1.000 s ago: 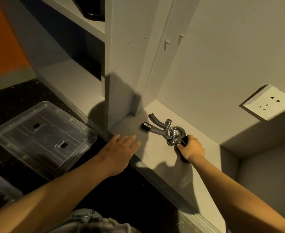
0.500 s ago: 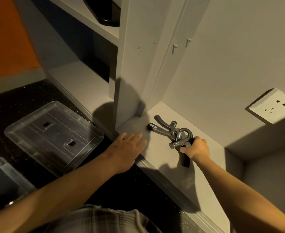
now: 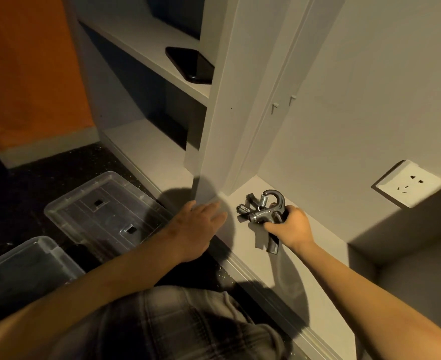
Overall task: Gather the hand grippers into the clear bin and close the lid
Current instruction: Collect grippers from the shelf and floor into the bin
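Firstly, bin (image 3: 19, 266): clear, open, on the dark floor at lower left. Lid (image 3: 105, 216): off, lying flat just beyond the bin. Left hand (image 3: 196, 224): fingers straight, palm down, holding nothing, at the ledge (image 3: 242, 237) edge, near the grippers but apart from them. Phone (image 3: 190, 64): dark, on an upper shelf; no part of the job. Grippers (image 3: 263, 209): grey metal with a spring, on the ledge by the wall corner; one or two, cannot tell. Right hand (image 3: 289, 227): fingers curled round a gripper handle, whose end pokes out below the palm. Handling note: likely mid-pickup. Wrap firmly and lift straight up so the sprung handles do not snag; let the left hand take any loose piece, then carry to the bin.
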